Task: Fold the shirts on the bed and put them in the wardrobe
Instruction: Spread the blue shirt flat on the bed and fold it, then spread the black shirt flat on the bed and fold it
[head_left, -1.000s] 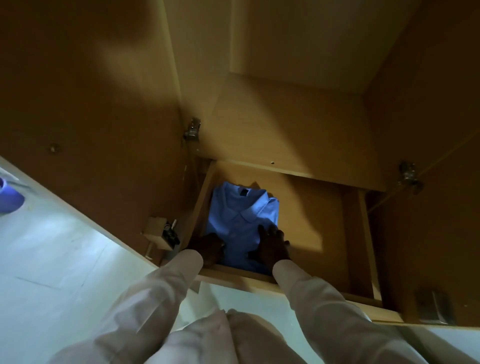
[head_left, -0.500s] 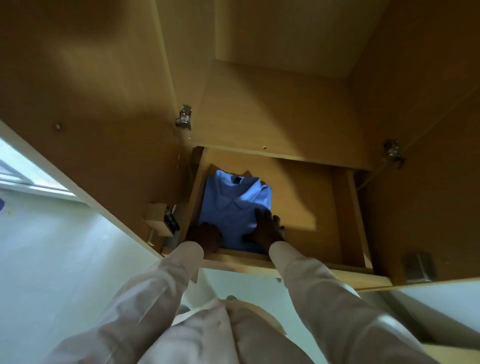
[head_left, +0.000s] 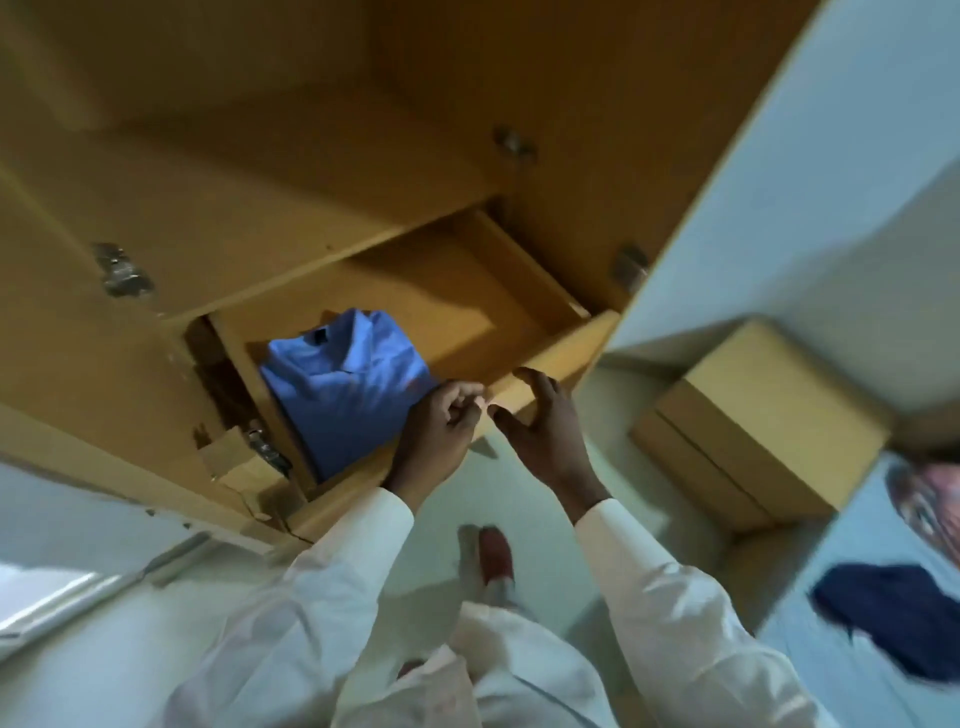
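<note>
A folded light-blue shirt (head_left: 345, 387) lies flat, collar up, in the left part of the open wooden wardrobe drawer (head_left: 563, 356). My left hand (head_left: 441, 431) hovers over the drawer's front edge just right of the shirt, fingers loosely curled and holding nothing. My right hand (head_left: 545, 431) is beside it, in front of the drawer's front panel, fingers relaxed and spread, also holding nothing. Neither hand touches the shirt. A dark navy garment (head_left: 883, 618) lies on the pale bed (head_left: 852, 680) at the lower right.
The wardrobe's open door (head_left: 78, 395) stands at the left with a metal hinge (head_left: 122, 270). A low wooden cabinet (head_left: 753, 431) sits on the floor at the right beside the bed. My foot in a red slipper (head_left: 493, 561) is on the pale floor below the drawer.
Both hands have lifted off the blue shirt and drawn back to the drawer's front edge. My head has turned right, bringing the bed and navy garment into view.
</note>
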